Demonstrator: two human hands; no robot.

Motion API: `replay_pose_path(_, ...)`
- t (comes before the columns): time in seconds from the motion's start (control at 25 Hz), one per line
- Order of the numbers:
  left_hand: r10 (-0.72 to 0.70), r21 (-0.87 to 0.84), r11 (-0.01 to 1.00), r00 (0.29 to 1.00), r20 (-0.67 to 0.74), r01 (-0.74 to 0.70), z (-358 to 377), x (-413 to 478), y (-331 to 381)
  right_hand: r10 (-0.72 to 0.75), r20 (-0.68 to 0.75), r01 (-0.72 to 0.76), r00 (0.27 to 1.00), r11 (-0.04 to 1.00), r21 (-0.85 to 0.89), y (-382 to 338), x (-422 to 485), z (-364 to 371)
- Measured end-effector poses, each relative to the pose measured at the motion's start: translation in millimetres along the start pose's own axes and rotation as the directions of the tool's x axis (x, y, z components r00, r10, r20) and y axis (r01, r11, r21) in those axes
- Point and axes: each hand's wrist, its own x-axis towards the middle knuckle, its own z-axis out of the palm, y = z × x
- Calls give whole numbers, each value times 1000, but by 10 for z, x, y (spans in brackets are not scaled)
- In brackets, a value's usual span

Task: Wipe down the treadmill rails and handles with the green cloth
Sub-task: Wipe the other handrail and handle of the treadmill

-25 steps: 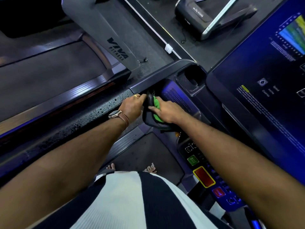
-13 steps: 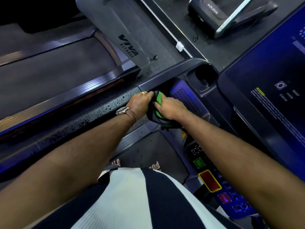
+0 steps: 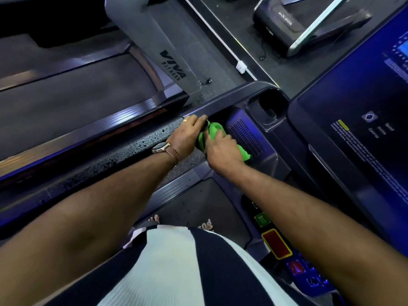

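Observation:
A bright green cloth (image 3: 213, 131) is bunched round the curved black handle where the left side rail (image 3: 123, 151) meets the console. My right hand (image 3: 220, 151) grips the cloth on that handle; most of the handle is hidden under cloth and hand. My left hand (image 3: 187, 138), with a watch and a ring, rests on the rail end right beside the cloth, fingers laid along the rail. Water droplets cover the rail's dark top behind my left wrist.
A speaker grille (image 3: 246, 138) and a cup holder (image 3: 269, 107) lie just past the cloth. The big blue screen (image 3: 357, 120) fills the right. Green, red and blue buttons (image 3: 276, 241) sit under my right forearm. A neighbouring treadmill (image 3: 66, 89) stands to the left.
More of the green cloth shows now; my right hand has slid it along the handle toward the console. My left hand stays on the rail end. The view has shifted slightly.

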Motion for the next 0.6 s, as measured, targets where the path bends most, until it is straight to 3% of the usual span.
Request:
replay_pose_path(0.12,-46,-26,999,999,2,46,-33,7,8,-56,-1,56,998,998,-22,270,-327,141)
replay_pose_path(0.36,-49,-5,999,999,4,49,-68,-9,41,15,-10,-13,1000,995,102,134,-48,74)
replay_pose_path(0.48,-34,4,999,999,-1,34,-55,2,38,-6,82,-12,997,977,215,138,108,-28)
replay_pose_path(0.6,-29,-7,1000,1000,0,29,-28,-16,24,-42,218,-61,975,892,448,500,-6,78)
